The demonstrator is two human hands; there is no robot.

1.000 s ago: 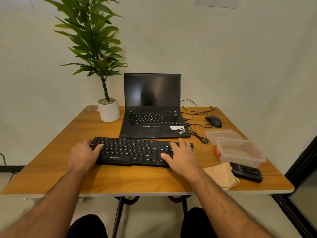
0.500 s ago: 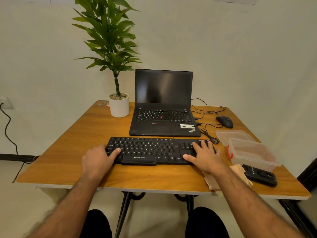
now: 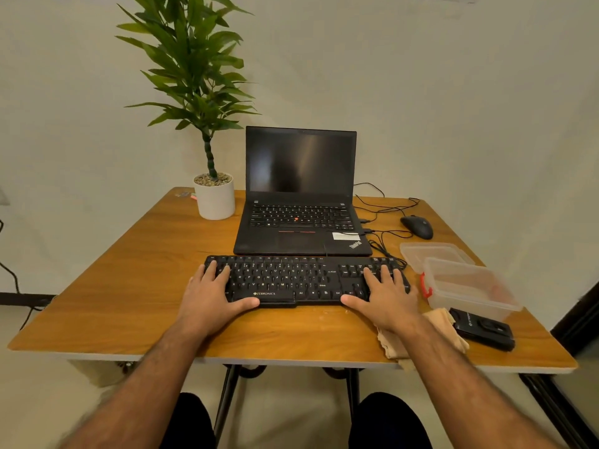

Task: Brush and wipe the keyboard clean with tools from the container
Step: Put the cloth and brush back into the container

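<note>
Compared with a second ago, the black Zebronics keyboard [image 3: 301, 280] shows no clear shift on the wooden table [image 3: 123, 303]; it lies just in front of the open ThinkPad laptop [image 3: 299, 202], as before. The change is in the left hand [image 3: 210, 298]: earlier it was bunched at the keyboard's left end, and it now lies flat, fingers extended over the left key rows and thumb along the front edge near the space bar. The right hand [image 3: 385, 299] has kept its place on the numeric-pad end, fingers spread and straight over the keys, thumb against the front edge. Neither hand holds anything.

Judgement: both hands are steadying or squaring the keyboard, and no cleaning appears to be under way at this moment. No tool is in hand.

Positions relative to the fingers: the clear plastic container [image 3: 466, 286] with a red latch stands just beyond the right little finger, touching or nearly touching the keyboard's end; its lid [image 3: 434, 252] lies behind it. A beige cloth [image 3: 437, 328] lies partly under the right wrist. A black flat object [image 3: 483, 330], possibly the brush, lies beside the cloth; its type cannot be confirmed. The mouse [image 3: 418, 226] sits well beyond the right fingertips, and the potted plant [image 3: 214, 196] well beyond the left.

Both forearms reach straight forward from the seated body, wrists low, palms down.
</note>
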